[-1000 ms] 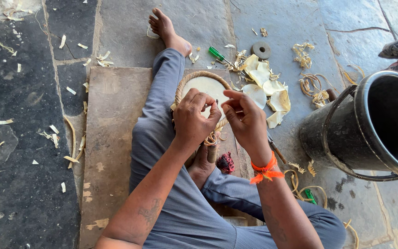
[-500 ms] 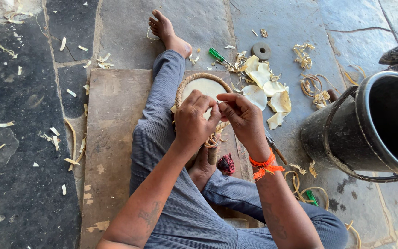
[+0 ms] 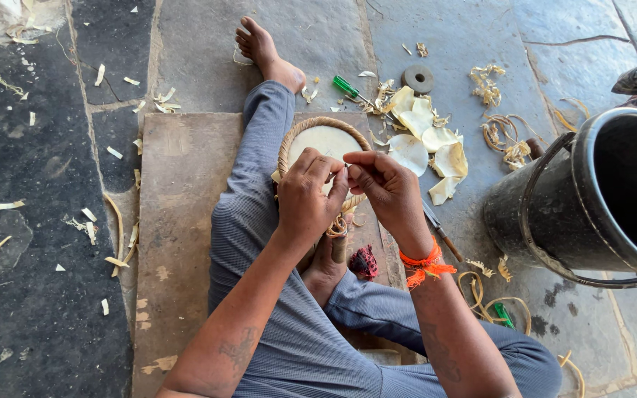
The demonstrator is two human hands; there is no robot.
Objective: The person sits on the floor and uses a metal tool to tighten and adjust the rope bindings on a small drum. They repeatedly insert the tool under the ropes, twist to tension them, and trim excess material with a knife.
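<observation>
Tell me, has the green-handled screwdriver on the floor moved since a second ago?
No. The green-handled screwdriver lies in the same spot, between the bare foot and the dark ring.

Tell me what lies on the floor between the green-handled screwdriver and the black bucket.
In the head view, between the green-handled screwdriver and the black bucket lie pale round cut-out discs, a dark ring-shaped washer, and curls of cane shavings on the stone floor.

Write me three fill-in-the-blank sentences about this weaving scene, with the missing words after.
1. Both hands work at the rim of a round woven ____.
2. The right hand has an ____ thread band at its wrist.
3. A screwdriver with a ____ handle lies beyond the left hand.

Missing words: basket; orange; green
</observation>
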